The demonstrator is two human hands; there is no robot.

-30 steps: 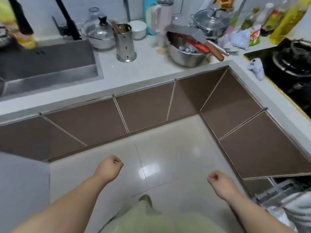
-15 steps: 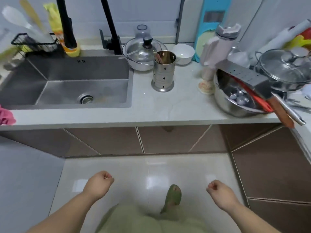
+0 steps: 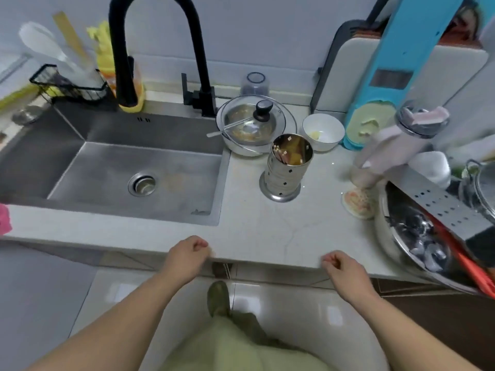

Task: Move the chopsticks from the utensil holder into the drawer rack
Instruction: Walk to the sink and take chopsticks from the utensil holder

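While the chopsticks [image 3: 280, 155] sit bunched inside the utensil holder [image 3: 285, 170], only their tips show at the rim, leaning to the holder's left side. Holder is a perforated steel cylinder, upright on the tabletop [image 3: 257, 223], well ahead of both hands and roughly between them, a bit nearer the right one.

Left hand [image 3: 187, 257] is loosely curled into a fist at the tabletop's near edge, gripping nothing. Right hand [image 3: 340, 266] same: curled, empty, at the near edge. Neither touches the holder.

Just behind the holder, farther from the hands: a steel pot with a glass lid [image 3: 253, 124] and black knob, and a white bowl [image 3: 322, 131] to its right. Sink [image 3: 112, 167] with black faucet [image 3: 158, 49] lies ahead-left of the left hand. Ahead-right of the right hand: a large steel basin [image 3: 417, 242] holding metal items, blurred, with a perforated steel blade [image 3: 444, 207] resting across it. A pale bottle [image 3: 391, 151] stands tilted in view beyond that, with a small dish [image 3: 359, 203] at its base. Cutting boards [image 3: 348, 76] lean on the wall behind.

Drawer rack not visible.
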